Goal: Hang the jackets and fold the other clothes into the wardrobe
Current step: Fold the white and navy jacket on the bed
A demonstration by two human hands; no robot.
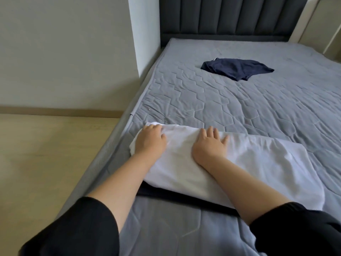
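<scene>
1. The white cloth (258,163) lies on the bed (239,111), close to the bed's left edge and at its near end. It is a long, flat shape that runs from the left edge in toward the middle.
2. The left grip (150,142) is on the end of the white cloth that is nearest the left edge. Its fingers bend down into a small bunch of cloth and seem to pinch it. I think this keeps that end from sliding.
3. The right grip (210,146) lies flat on the cloth, just beside the left one, with its fingers straight and spread. It holds nothing; it only presses. I think it is making the cloth smooth so the fold stays neat.
4. A dark cloth (184,197) peeks out from under the near side of the white one. Only a thin strip shows, so I cannot tell what it is.
5. A navy cloth (238,68) lies in a loose heap well apart from the hands, up toward the headboard (230,15). It looks not yet folded.
6. The bed is a good place for this because it is wide and flat.
7. The wardrobe is not in view. My guess is that the job is partly done: the white cloth is being folded, and it must then be carried away.
</scene>
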